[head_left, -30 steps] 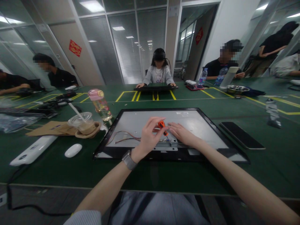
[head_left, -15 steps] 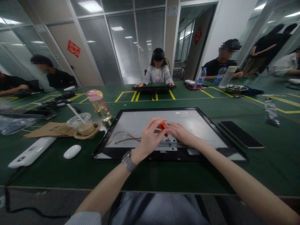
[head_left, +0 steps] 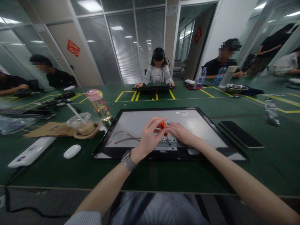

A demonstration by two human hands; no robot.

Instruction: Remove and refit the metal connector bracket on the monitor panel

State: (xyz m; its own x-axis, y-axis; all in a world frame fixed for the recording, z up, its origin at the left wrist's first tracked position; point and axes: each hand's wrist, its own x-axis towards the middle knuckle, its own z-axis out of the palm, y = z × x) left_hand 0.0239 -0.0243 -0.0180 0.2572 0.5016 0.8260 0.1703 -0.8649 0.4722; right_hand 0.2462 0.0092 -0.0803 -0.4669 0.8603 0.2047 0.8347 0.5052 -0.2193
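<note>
My left hand (head_left: 150, 133), with a watch (head_left: 128, 160) on its wrist, grips a short orange and black screwdriver (head_left: 162, 125). The tool's shaft points down at a small metal bracket (head_left: 172, 148) near the front edge of a flat display panel (head_left: 203, 126), which lies on the table. Fingers outstretched, my right hand (head_left: 181, 133) lies on the panel just right of the screwdriver, its fingertips close to the handle. Thin wires (head_left: 124, 133) run across the panel on the left. The exact spot where the screwdriver's tip meets the bracket is too small to make out.
Left of the panel are a pink-lidded bottle (head_left: 98, 104), an iced drink cup (head_left: 81, 122), a white case (head_left: 72, 151) and a white power bank (head_left: 32, 152). A black phone (head_left: 241, 134) lies to the right. Across the green table (head_left: 145, 178), other people sit.
The screwdriver's shaft has shifted slightly leftward at the bracket. Both hands stay in nearly the same place. A standing person in the background at the right has moved.
</note>
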